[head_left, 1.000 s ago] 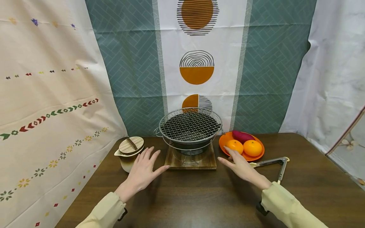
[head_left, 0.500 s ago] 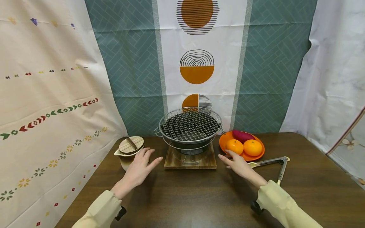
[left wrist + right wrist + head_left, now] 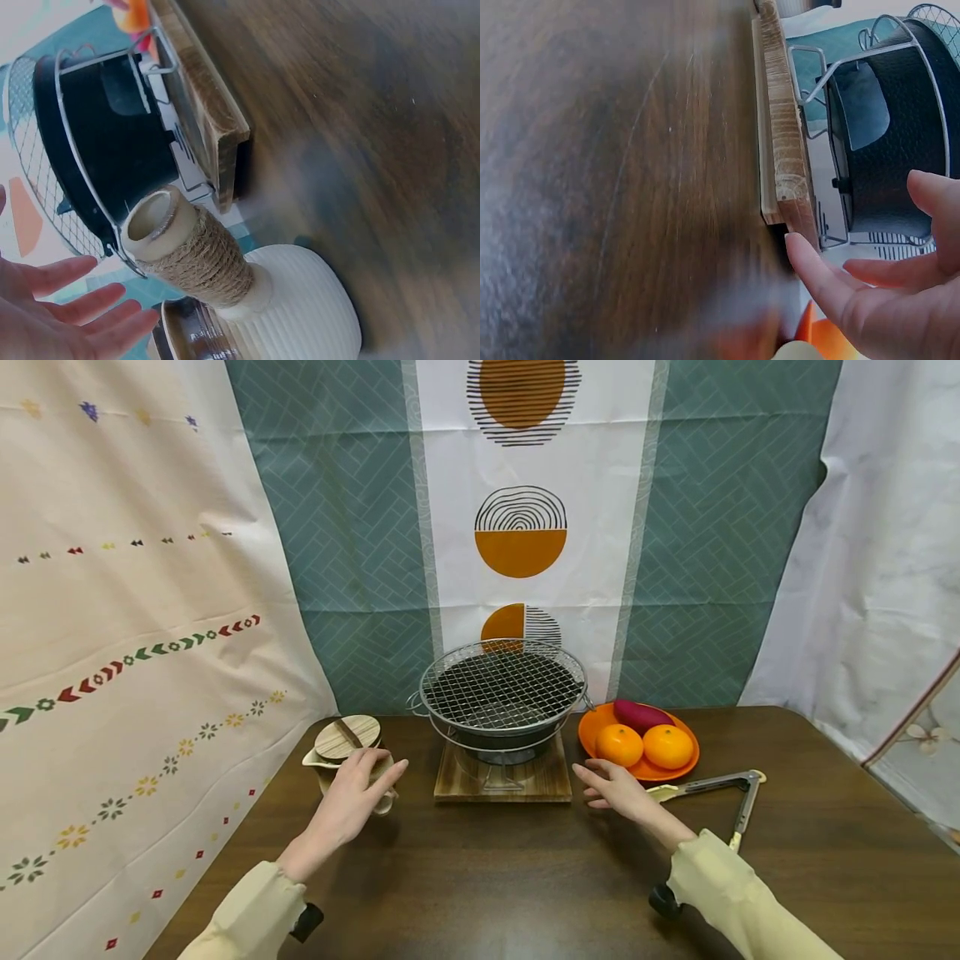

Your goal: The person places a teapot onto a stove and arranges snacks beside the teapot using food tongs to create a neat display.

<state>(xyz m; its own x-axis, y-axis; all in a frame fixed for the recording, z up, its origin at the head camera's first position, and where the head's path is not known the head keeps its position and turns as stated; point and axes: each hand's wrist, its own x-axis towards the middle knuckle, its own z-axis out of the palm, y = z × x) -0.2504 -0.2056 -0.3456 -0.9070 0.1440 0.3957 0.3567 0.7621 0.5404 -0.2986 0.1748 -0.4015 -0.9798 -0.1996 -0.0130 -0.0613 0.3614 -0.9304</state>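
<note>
My left hand (image 3: 339, 806) hovers with relaxed fingers over the side handle of a ceramic pot (image 3: 307, 307). In the left wrist view its fingers are spread close beside that hollow handle (image 3: 199, 259), which is wrapped in twine. A round wooden lid (image 3: 347, 740) with a dark bar grip covers the pot. My right hand (image 3: 618, 795), palm down and holding nothing, is in front of the orange plate (image 3: 587, 737) and left of the metal tongs (image 3: 708, 784). Two oranges (image 3: 619, 746) and a purple sweet potato (image 3: 642, 717) lie on the plate.
Between the hands, farther back, a round tabletop grill (image 3: 504, 692) with a wire mesh stands on a wooden board (image 3: 455, 783). The brown table (image 3: 487, 868) extends toward me. Patterned cloths (image 3: 345, 527) hang behind and at both sides.
My left hand has drawn down and left, with its fingers less spread, uncovering the pot's handle. The right hand has lowered slightly away from the oranges.
</note>
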